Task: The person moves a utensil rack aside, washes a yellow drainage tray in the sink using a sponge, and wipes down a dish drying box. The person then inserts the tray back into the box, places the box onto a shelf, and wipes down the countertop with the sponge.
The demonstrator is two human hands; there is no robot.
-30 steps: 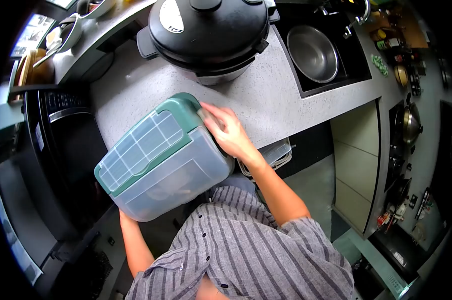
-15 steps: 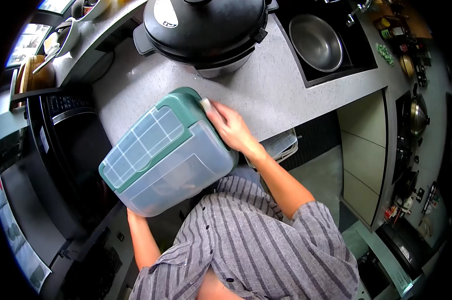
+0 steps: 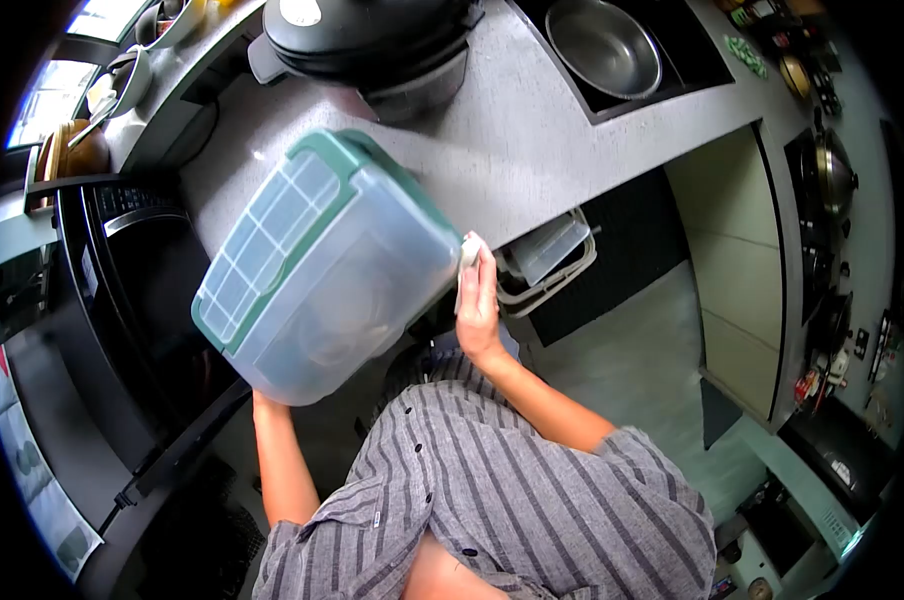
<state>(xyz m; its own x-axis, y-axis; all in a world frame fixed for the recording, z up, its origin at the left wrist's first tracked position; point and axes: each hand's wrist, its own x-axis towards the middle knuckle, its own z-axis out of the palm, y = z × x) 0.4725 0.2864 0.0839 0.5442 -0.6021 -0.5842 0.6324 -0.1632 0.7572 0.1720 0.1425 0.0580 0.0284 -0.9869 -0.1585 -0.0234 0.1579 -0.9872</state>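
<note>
Just beyond our striped shirt (image 3: 492, 480), our left hand (image 3: 268, 402) meets the near left corner of a translucent storage box (image 3: 362, 290); its fingers are hidden, so we cannot tell its grip. Our right hand (image 3: 479, 310) pinches a pale, blurred pad (image 3: 469, 252) by the box's right edge. Held tilted at the counter's (image 3: 517, 170) near edge, the box runs its long axis from near left to far right, its green-framed, grid-patterned lid (image 3: 277, 215) facing left; something pale and rounded shows inside. Right of it, a bin (image 3: 550, 287) holds a clear tray (image 3: 554, 250). Farther, a black cooker (image 3: 372, 50) bears a white label (image 3: 300, 11), unreadable to us, and a metal bowl (image 3: 604, 50) sits in the sink (image 3: 697, 72).
</note>
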